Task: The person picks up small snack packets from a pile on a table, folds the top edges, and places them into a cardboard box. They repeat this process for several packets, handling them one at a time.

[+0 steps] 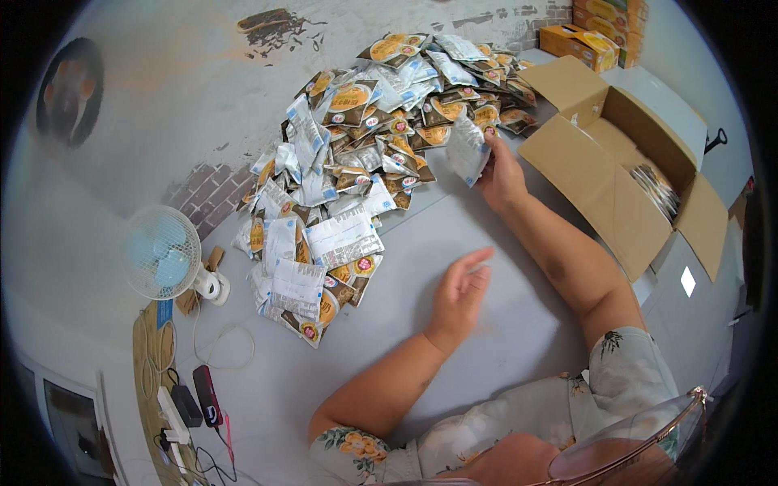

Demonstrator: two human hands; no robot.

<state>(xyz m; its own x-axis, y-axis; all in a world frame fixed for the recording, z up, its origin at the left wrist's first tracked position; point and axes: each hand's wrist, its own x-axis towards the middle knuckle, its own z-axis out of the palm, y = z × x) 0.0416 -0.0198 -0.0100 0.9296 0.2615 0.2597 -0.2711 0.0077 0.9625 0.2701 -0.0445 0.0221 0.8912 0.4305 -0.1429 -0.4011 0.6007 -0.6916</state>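
My right hand (504,174) grips a silvery-backed sealed packet (467,149) by its edge, just off the right end of a big heap. That heap is made of many brown, orange and silver packets (351,103), lying on the grey table (413,255) with some faces printed and some backs up. My left hand (460,297) hovers over the table in front of me, fingers apart and nothing in it. To the right stands an open cardboard box (577,176), its flaps spread. Several packets (655,191) stand in a row at its near end.
A white desk fan (163,252) stands at the left edge. Below it are a power strip (173,416), a black adapter (186,406), a dark device (208,396) and loose cables. Orange cartons (580,47) are stacked at the back right, beside the wall.
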